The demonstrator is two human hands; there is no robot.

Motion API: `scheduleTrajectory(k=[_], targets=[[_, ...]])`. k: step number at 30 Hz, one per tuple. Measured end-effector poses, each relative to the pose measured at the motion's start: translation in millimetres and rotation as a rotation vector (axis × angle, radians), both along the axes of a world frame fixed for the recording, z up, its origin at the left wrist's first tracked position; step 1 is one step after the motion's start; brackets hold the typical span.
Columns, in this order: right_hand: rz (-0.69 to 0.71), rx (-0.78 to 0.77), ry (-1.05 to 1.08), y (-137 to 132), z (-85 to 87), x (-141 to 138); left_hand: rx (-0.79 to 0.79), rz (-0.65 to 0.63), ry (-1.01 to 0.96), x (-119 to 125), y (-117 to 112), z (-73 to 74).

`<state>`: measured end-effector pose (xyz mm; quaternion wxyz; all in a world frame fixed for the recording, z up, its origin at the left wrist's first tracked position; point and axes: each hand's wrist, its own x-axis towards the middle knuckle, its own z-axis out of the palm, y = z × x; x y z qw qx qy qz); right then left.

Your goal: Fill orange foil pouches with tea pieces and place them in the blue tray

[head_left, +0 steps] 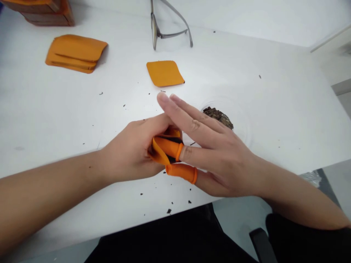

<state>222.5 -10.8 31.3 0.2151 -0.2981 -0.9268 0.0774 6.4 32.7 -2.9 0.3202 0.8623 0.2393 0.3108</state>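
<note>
My left hand (131, 151) is closed around a small orange pouch (159, 150), holding its mouth spread so the dark inside shows. My right hand (211, 146) meets it from the right. Its thumb and forefinger wear orange rubber finger cots and reach into the pouch opening, pinched together; whether they hold anything is hidden. The other right fingers stretch out straight over the left hand. Both hands hover just above the white table (55, 120) near its front edge.
A clear shallow dish with dark brown bits (219, 117) sits just behind my right hand. One flat orange pouch (164, 73) lies further back, a stack of them (75, 53) at the back left, glasses (167, 25) at the back. Dark crumbs dot the table.
</note>
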Motion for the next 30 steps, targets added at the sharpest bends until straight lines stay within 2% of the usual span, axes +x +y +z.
scheduleTrajectory(k=[3, 7, 10, 14, 21, 28, 30], targets=[[-0.055, 0.135, -0.042, 0.6, -2.2, -1.7, 0.016, -0.014, 0.060, 2.1, 0.2, -0.5], [-0.076, 0.208, -0.052, 2.2, -5.9, -4.9, 0.040, -0.046, 0.047, 3.2, -0.4, -1.5], [-0.082, 0.310, -0.015, 3.8, -8.0, -8.5, 0.114, -0.082, 0.051, 3.3, 0.0, -2.4], [-0.084, 0.350, -0.048, 5.3, -9.3, -11.1, 0.186, -0.065, 0.021, 5.1, 1.7, -3.0], [-0.125, 0.271, -0.108, 3.0, -7.0, -11.8, 0.050, -0.017, 0.050, 6.1, 2.9, 2.2], [-0.107, 0.086, -0.140, 2.0, 0.3, -9.3, 0.190, -0.001, 0.073, 3.5, 3.0, -2.9], [-0.098, 0.020, -0.135, 2.3, 1.6, -9.0, 0.176, -0.001, 0.097, 3.8, 2.9, -2.7]])
